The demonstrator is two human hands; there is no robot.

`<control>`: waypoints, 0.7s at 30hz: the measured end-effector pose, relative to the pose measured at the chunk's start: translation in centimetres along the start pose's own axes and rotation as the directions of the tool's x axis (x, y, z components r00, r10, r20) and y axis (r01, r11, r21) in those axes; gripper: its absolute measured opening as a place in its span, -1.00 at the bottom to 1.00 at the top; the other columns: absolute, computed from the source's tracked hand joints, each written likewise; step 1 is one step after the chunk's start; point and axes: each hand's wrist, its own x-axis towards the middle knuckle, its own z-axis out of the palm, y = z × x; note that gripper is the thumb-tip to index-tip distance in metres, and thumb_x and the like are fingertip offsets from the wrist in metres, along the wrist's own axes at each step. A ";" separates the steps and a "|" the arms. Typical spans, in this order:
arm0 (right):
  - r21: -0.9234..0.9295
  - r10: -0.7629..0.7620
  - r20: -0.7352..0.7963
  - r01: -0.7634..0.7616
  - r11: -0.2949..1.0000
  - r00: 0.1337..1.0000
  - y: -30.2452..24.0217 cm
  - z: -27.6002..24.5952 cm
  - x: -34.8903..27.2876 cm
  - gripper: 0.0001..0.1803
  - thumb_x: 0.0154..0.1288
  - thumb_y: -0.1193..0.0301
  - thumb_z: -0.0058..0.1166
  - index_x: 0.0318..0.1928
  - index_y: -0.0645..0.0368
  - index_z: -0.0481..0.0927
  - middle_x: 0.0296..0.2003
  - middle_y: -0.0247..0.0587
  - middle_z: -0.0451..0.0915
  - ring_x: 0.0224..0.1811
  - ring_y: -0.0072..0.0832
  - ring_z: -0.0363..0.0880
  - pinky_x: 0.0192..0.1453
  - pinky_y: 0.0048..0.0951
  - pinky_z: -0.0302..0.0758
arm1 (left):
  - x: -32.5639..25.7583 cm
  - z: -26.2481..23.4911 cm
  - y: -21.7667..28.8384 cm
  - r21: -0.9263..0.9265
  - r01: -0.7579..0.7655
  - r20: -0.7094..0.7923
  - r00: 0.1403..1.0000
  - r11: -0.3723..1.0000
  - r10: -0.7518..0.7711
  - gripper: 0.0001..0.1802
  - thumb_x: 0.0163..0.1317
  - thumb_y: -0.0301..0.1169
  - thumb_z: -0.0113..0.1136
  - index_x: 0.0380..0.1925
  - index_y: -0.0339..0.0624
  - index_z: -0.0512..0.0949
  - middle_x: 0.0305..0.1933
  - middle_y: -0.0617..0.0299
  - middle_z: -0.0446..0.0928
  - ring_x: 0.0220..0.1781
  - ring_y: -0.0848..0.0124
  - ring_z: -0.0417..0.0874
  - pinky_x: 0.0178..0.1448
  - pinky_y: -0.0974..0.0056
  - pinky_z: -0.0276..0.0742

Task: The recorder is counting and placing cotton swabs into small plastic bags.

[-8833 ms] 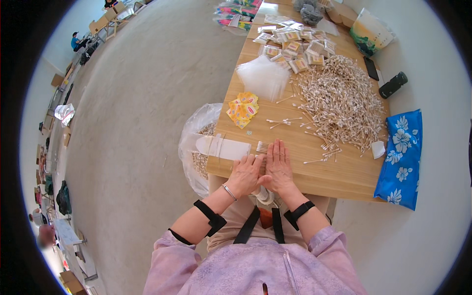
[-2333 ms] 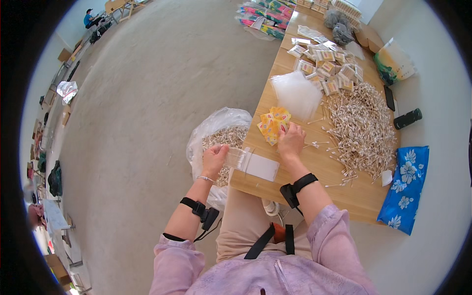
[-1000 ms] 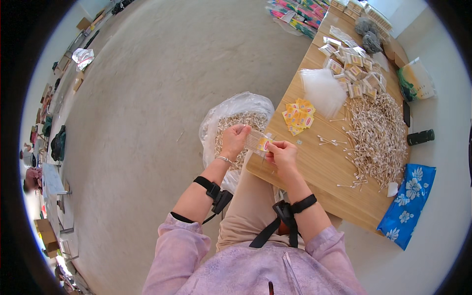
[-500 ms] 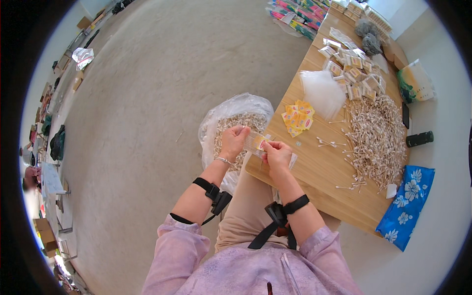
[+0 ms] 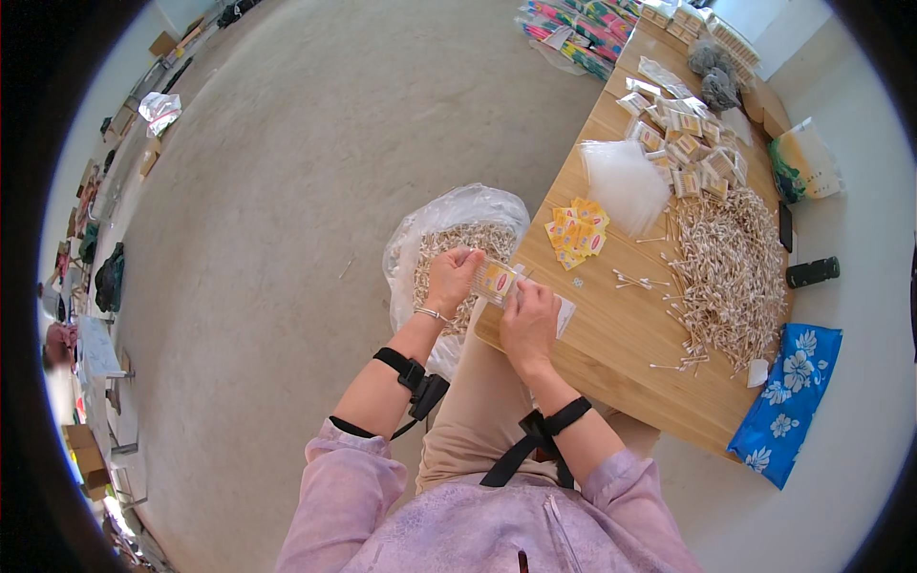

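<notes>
Above the table's near left corner, a small clear packet of cotton swabs (image 5: pixel 496 279) with a yellow card in it is between my hands. My left hand (image 5: pixel 453 282) pinches its left end. At its other end, my right hand (image 5: pixel 531 320) has its fingers curled in against the clear plastic edge; its fingertips are partly hidden. A pale flat piece (image 5: pixel 565 316) shows beside the right hand, its kind unclear. On the table close by lie yellow cards (image 5: pixel 576 232), a stack of clear plastic bags (image 5: pixel 624 183) and a big heap of loose cotton swabs (image 5: pixel 731 277).
Filled packets (image 5: pixel 688 148) are piled farther back on the wooden table (image 5: pixel 611 368). Below my hands stands a large plastic bag (image 5: pixel 401 234) of swabs. A dark cylinder (image 5: pixel 813 272), a phone (image 5: pixel 785 225) and a blue flowered pouch (image 5: pixel 788 406) line the right edge.
My right hand has turned and shifted slightly down at the packet's right end, uncovering more of the yellow card. My left hand keeps its hold in nearly the same place.
</notes>
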 end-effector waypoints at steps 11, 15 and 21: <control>-0.382 -0.400 0.021 0.377 0.844 0.916 0.1 2.0 -3.0 -0.26 0.16 0.25 0.13 0.24 0.44 0.22 0.27 0.06 0.20 0.38 -0.06 0.02 0.41 -0.09 -0.03 | -0.2 0.1 0.4 0.007 0.023 -0.016 1.000 1.000 -0.023 -0.78 0.28 -0.33 0.17 -0.40 -0.26 0.62 -0.45 0.36 0.59 -0.44 0.64 0.50 -0.37 0.46 0.43; -0.314 -0.373 -0.066 0.335 0.888 0.926 0.6 1.8 -2.0 -0.41 0.17 0.25 0.13 0.14 0.36 0.37 0.24 0.03 0.24 0.34 -0.05 0.06 0.39 -0.08 0.01 | -0.1 0.0 0.1 0.002 0.033 -0.009 0.999 0.999 -0.033 -0.79 0.27 -0.34 0.18 -0.38 -0.27 0.63 -0.44 0.35 0.59 -0.44 0.63 0.51 -0.35 0.45 0.45; -0.127 -0.055 -0.128 0.038 0.991 0.990 -1.3 1.2 -0.3 -0.70 0.23 0.19 0.12 -0.30 0.20 0.61 0.13 -0.07 0.33 0.21 -0.10 0.17 0.30 -0.06 0.10 | 0.3 -0.4 -0.6 0.044 0.038 0.003 0.999 0.998 -0.038 -0.79 0.27 -0.34 0.18 -0.32 -0.28 0.63 -0.41 0.33 0.61 -0.42 0.61 0.54 -0.32 0.45 0.47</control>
